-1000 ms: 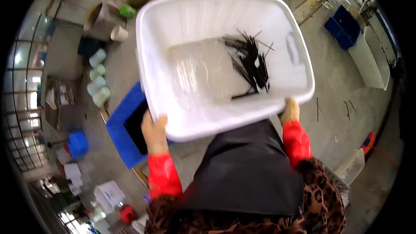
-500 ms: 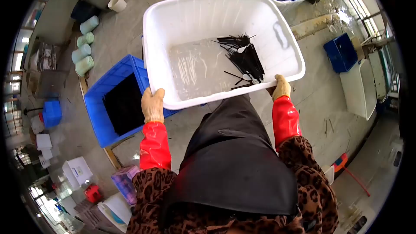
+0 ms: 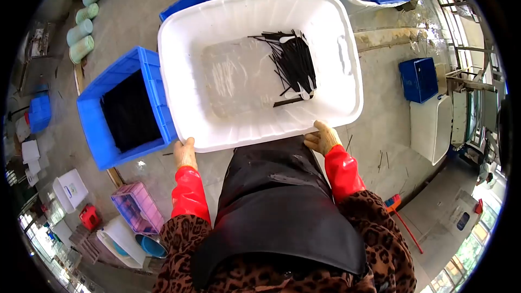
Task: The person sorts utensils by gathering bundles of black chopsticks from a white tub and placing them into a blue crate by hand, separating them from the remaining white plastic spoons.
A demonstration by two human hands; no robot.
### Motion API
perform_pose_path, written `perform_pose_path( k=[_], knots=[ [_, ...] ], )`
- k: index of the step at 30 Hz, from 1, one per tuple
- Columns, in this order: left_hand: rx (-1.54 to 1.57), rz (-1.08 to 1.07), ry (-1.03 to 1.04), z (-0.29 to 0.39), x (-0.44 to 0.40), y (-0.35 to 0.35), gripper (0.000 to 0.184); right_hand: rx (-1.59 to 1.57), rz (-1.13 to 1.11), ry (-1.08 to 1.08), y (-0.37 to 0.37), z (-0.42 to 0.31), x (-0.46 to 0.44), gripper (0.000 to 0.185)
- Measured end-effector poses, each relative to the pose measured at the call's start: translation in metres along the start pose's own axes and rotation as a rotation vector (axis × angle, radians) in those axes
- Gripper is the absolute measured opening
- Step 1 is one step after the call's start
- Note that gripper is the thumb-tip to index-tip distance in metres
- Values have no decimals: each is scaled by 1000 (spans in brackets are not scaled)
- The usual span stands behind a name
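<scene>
Currently, left fingers [image 3: 189, 142] and right fingers [image 3: 321, 128] grip lower rim of smooth, rounded-rectangular white plastic tub [image 3: 180, 76], upper centre.

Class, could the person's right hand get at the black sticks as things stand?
Probably yes: the white tub is open-topped and the black sticks lie toward its right end. The right hand is at the near rim, though, and would likely have to reach over it.

The left arm [image 3: 190, 192] and right arm [image 3: 344, 173] stretch forward, well apart, in glossy red oversleeves [image 3: 187, 202]. The gloved left hand [image 3: 185, 154] points ahead, its fingers partly hidden; the gloved right hand [image 3: 324, 138] angles inward, its fingers bent.
</scene>
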State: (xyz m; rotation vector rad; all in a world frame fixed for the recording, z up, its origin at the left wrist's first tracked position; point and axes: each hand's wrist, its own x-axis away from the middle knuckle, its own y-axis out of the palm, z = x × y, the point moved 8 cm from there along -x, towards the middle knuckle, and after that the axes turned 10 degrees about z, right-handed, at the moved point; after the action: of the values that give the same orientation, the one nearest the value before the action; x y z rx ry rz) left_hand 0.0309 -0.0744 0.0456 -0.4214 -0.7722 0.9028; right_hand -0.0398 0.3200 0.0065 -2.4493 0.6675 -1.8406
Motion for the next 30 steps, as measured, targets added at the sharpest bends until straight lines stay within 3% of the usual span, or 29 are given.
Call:
perform_pose_path(
  k=[2, 3, 4, 5, 6, 7, 8, 10, 13, 16, 20, 22, 23, 24, 26, 28, 30],
  knots=[
    [-39, 57, -24, 23, 10, 0, 37, 160, -4, 60, -4, -6, 8, 26],
    [-165, 216, 122, 15, -7, 1, 41, 355, -97, 28, 1, -14, 7, 23],
    [-182, 215, 97, 12, -12, 9, 41, 554, -195, 2, 9, -26, 7, 20],
    [-284, 261, 271, 59, -4, 17, 42, 839, -98, -204, 24, -67, 20, 23],
    [-386, 301, 446, 93, 4, 30, 43, 779, 13, -342, 27, -85, -1, 30],
    [-254, 204, 388, 95, -5, 51, 40, 856, 48, -506, 40, -111, -9, 32],
    [-161, 81, 190, 85, -9, 73, 40, 930, 82, -671, 54, -136, -17, 36],
    [201, -94, 112, 42, -28, 144, 38, 1073, 143, -716, 81, -168, -68, 41],
    [164, -278, -235, 32, -25, 251, 38, 1131, 224, -666, 114, -195, -150, 48],
    [-123, -425, -575, -53, -42, 350, 43, 1189, 215, -600, 149, -198, -236, 53],
    [-60, -454, -622, -122, -77, 452, 47, 1194, 285, -651, 195, -175, -342, 58],
    [64, -385, -303, -149, -99, 471, 51, 1204, 313, -656, 208, -149, -360, 59],
    [148, -344, -415, -120, -93, 464, 50, 1137, 332, -603, 206, -144, -364, 61],
    [146, -346, -437, -125, -96, 476, 50, 1071, 351, -550, 208, -148, -364, 63],
    [165, -313, -741, -144, -97, 486, 49, 1010, 414, -474, 202, -145, -368, 58],
    [203, -317, -752, -141, -95, 487, 47, 773, 384, -572, 196, -137, -378, 57],
    [321, -356, -702, -127, -96, 494, 44, 863, 365, -659, 201, -131, -376, 57]
  ],
)
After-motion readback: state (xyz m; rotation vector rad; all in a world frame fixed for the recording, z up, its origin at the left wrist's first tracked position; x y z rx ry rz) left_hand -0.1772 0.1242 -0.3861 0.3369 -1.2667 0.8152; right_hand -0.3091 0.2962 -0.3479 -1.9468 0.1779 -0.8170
